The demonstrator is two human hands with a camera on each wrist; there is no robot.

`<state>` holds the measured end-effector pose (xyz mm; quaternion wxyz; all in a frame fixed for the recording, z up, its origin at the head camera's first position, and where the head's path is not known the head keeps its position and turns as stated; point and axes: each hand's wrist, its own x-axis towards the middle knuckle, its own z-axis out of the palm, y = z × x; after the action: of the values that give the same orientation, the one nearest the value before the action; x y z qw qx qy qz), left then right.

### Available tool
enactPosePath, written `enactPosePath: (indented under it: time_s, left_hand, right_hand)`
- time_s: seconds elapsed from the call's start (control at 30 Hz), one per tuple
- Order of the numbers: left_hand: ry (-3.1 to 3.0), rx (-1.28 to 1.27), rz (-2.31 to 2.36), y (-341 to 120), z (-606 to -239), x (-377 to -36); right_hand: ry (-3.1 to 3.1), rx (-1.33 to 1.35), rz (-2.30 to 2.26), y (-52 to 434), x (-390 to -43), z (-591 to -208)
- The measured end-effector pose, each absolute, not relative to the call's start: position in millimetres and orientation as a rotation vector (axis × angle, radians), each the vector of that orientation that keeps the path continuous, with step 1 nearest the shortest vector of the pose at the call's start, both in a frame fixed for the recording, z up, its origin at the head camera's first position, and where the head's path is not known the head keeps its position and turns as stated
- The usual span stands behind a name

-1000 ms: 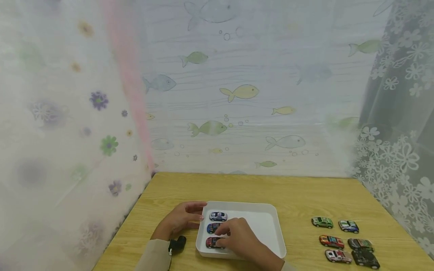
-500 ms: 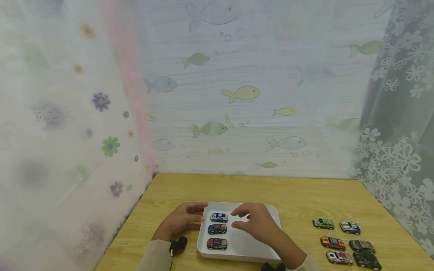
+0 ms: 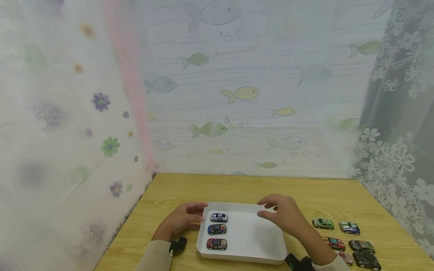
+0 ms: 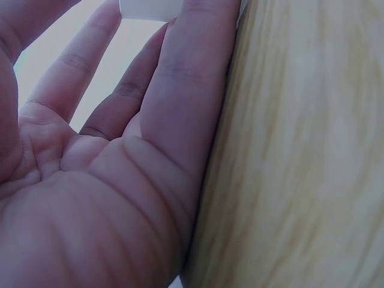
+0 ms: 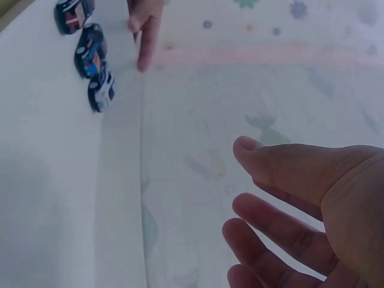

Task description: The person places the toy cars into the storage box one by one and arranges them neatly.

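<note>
A white tray (image 3: 247,246) lies on the wooden table (image 3: 305,195). Along its left side stand three toy cars in a column: a white one (image 3: 218,217), a blue one (image 3: 217,229) and a dark red one (image 3: 217,244). My left hand (image 3: 198,215) rests with straight fingers (image 4: 192,66) against the tray's left wall. Over the tray's far right corner my right hand (image 3: 262,209) hovers empty, fingers relaxed and spread. The right wrist view shows that open right hand (image 5: 237,180) above the tray floor (image 5: 48,198), with the three cars (image 5: 90,54) far off.
Several more toy cars stand in two columns on the table right of the tray, among them a green one (image 3: 323,223), a white and blue one (image 3: 349,227) and a black one (image 3: 366,259). Patterned curtains close in the table's back and sides.
My right hand has let go of the dark red car in the tray, risen and moved right across the tray toward the loose cars. The left hand has stayed put.
</note>
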<state>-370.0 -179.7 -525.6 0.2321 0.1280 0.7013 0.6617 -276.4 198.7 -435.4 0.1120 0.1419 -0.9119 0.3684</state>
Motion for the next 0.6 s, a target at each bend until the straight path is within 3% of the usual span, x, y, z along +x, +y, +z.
enactPosePath:
  time_s: [0.6]
  left_hand:
    - [1.94,0.372,1.813,-179.7,-527.0,-370.5]
  right_hand:
    - [-2.722,0.254,0.895,272.9,-281.7,-446.5]
